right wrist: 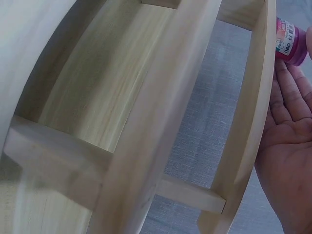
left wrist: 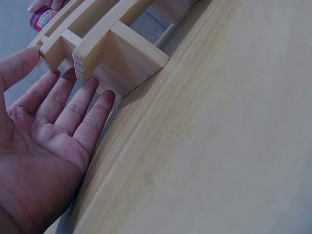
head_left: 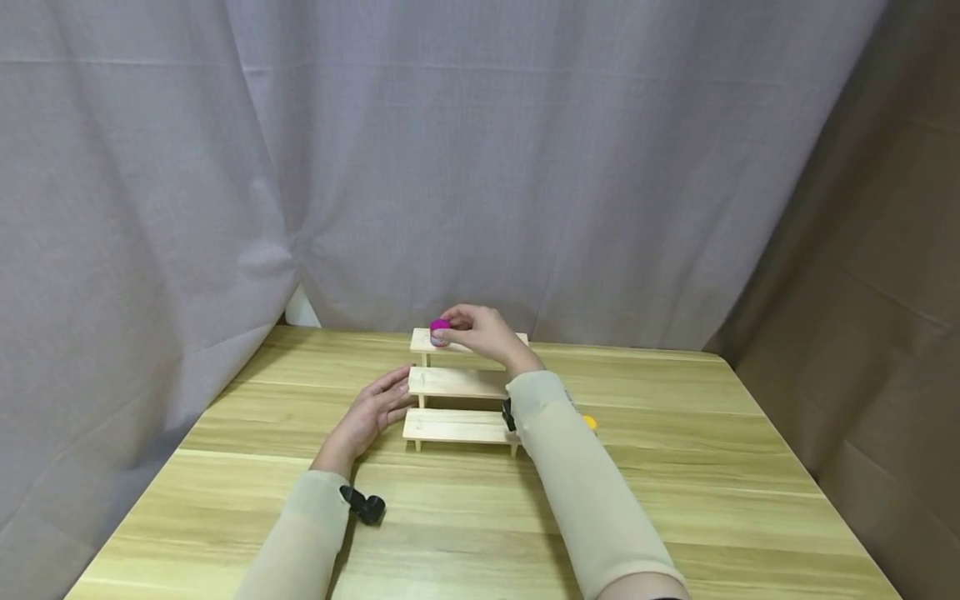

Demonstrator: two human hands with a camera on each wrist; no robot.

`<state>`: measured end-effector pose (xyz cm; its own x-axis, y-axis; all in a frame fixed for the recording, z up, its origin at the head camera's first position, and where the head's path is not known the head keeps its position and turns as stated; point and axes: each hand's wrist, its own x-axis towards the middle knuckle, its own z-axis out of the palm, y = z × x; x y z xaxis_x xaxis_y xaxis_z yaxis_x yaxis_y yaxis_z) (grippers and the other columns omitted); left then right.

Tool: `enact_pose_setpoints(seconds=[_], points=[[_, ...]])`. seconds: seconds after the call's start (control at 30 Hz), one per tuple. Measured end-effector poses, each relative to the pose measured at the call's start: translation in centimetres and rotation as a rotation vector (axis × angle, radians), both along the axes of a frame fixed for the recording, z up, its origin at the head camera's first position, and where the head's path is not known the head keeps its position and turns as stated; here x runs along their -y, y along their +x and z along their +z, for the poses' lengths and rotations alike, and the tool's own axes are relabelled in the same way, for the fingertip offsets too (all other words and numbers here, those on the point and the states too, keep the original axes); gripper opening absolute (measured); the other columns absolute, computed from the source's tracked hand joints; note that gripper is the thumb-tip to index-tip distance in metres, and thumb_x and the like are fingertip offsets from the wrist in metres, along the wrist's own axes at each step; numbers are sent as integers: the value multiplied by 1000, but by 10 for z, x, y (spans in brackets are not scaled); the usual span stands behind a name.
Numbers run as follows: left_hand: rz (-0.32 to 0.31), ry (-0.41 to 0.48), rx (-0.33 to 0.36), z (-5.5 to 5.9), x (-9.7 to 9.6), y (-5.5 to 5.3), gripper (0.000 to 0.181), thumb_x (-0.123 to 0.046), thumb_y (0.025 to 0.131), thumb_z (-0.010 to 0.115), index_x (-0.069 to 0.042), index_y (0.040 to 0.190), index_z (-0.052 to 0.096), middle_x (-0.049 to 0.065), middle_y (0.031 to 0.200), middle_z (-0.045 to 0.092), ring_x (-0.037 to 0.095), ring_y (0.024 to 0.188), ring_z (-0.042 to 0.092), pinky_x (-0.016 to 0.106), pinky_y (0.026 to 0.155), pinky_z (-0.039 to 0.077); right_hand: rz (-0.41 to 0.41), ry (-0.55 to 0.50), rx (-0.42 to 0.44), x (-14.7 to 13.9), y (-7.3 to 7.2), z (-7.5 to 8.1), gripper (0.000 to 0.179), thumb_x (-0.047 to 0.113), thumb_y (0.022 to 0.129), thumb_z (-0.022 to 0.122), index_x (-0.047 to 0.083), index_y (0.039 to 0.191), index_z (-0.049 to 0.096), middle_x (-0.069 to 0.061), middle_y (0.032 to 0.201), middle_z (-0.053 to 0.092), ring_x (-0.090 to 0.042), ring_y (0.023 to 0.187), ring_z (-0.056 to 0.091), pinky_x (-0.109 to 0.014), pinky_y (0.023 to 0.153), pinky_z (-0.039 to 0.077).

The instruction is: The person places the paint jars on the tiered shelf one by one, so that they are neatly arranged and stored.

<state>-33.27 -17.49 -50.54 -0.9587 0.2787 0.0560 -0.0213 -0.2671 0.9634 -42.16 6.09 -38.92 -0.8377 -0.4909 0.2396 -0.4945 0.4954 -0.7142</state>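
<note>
A three-tier wooden step rack [head_left: 457,382] stands on the table. At the left end of its top tier, my right hand [head_left: 483,333] pinches a small jar with a magenta lid [head_left: 439,325] between thumb and fingers. The right wrist view shows the labelled magenta jar [right wrist: 291,41] upside of the top board's edge, with part of the right hand [right wrist: 287,131] below it. My left hand [head_left: 369,412] is at the rack's left side. Its fingers are extended, fingertips [left wrist: 105,100] right at the ends of the boards, in the left wrist view.
Beyond the right sleeve [head_left: 585,483], a yellow round thing [head_left: 591,422] shows on the table, mostly hidden by the arm. A grey curtain [head_left: 480,167] hangs behind the wooden table [head_left: 675,467]. Black wrist cameras sit on both sleeves.
</note>
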Motion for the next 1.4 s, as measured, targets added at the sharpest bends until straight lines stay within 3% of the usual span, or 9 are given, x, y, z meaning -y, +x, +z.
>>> enact_pose_setpoints(seconds=[0.6, 0.83, 1.2, 1.4], points=[[-7, -7, 20, 1, -1, 1, 59, -23, 103, 56, -8, 156, 35, 20, 154, 41, 36, 134, 49, 45, 111, 44, 23, -4, 55, -5, 9, 4, 49, 38, 91, 75, 11, 131, 63, -2, 120, 70, -18, 111, 65, -39, 102, 51], [-1, 0, 5, 4, -2, -3, 57, -21, 104, 55, -7, 156, 36, 21, 154, 41, 39, 134, 48, 50, 113, 40, 24, -9, 58, -14, 12, 9, 51, 39, 93, 73, 10, 133, 61, -2, 123, 69, -18, 115, 63, -36, 105, 49], [-13, -7, 1, 2, 0, 0, 57, -21, 105, 53, -6, 156, 34, 22, 155, 39, 39, 134, 47, 49, 113, 41, 31, 43, 41, -30, 24, 14, 49, 33, 96, 70, 6, 136, 59, -10, 129, 66, -24, 118, 61, -42, 107, 47], [-5, -11, 9, 2, 1, 0, 57, -22, 104, 54, -7, 156, 35, 21, 155, 40, 39, 135, 47, 49, 113, 41, 36, 97, 29, -43, 27, 18, 49, 39, 96, 69, 10, 134, 60, -9, 129, 66, -23, 119, 62, -42, 106, 48]])
